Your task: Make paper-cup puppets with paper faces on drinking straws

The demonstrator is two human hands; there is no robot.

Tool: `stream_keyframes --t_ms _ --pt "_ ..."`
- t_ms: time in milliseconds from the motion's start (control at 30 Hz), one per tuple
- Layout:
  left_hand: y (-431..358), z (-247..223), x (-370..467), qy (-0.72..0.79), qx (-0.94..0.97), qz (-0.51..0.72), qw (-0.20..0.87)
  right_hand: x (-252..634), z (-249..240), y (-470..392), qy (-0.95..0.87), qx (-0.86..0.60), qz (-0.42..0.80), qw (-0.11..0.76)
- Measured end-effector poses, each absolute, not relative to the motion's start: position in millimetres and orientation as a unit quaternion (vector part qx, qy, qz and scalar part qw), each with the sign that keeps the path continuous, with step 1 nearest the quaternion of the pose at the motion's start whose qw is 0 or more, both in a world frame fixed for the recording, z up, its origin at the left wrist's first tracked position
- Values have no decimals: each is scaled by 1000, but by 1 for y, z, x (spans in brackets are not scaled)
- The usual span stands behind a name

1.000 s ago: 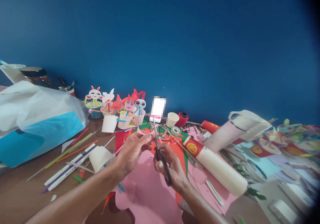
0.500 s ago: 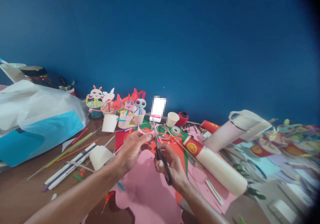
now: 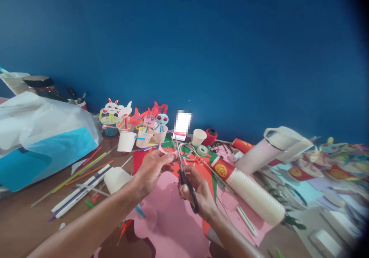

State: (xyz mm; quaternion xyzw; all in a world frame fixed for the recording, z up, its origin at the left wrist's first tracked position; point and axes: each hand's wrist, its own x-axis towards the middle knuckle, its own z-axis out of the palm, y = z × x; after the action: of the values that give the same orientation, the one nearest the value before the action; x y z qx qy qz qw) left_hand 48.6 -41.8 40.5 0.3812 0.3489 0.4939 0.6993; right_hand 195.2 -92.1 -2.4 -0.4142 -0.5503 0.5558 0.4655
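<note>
My left hand (image 3: 154,169) pinches a small piece of pink paper (image 3: 165,149) between thumb and fingers. In my right hand (image 3: 197,191) is a pair of black-handled scissors (image 3: 188,185), blades pointing away from me. The blades are at the right edge of the pink piece; whether they touch it I cannot tell. Below both hands lies a large pink paper sheet (image 3: 175,219) with a curved, cut outline. Orange and green paper (image 3: 207,173) shows under and beside my right hand. A white paper cup (image 3: 117,179) lies tipped over by my left forearm.
Paper cups with paper animal figures (image 3: 148,129) stand at the back. A long stack of cups (image 3: 253,194) lies on the right, near a pale pitcher (image 3: 261,154). White markers (image 3: 80,189) and coloured sticks lie left, before a plastic bag (image 3: 49,135). A blue wall (image 3: 184,50) rises behind.
The scissor blades look slightly more apart at their tips than before. Both hands stay in nearly the same place, still holding the pink paper and the scissors.
</note>
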Motion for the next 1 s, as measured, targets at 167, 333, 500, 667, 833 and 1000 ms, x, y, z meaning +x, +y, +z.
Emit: stream_keyframes --t_ms 167,333,500,667,833,1000 --pt "-41 40 47 359 383 491 696 196 -3 -91 -548 -417 556 466" --pt "-40 41 47 375 391 488 684 196 -1 -91 -546 -417 557 466" --pt "-39 43 46 379 405 483 678 196 1 -92 -547 -419 561 458" --pt "-38 45 44 383 416 476 673 196 3 -91 -545 -428 557 458" --pt "-36 47 42 399 436 459 664 196 1 -90 -541 -424 566 456" --pt "-32 45 36 387 483 431 656 196 3 -90 -532 -417 579 456"
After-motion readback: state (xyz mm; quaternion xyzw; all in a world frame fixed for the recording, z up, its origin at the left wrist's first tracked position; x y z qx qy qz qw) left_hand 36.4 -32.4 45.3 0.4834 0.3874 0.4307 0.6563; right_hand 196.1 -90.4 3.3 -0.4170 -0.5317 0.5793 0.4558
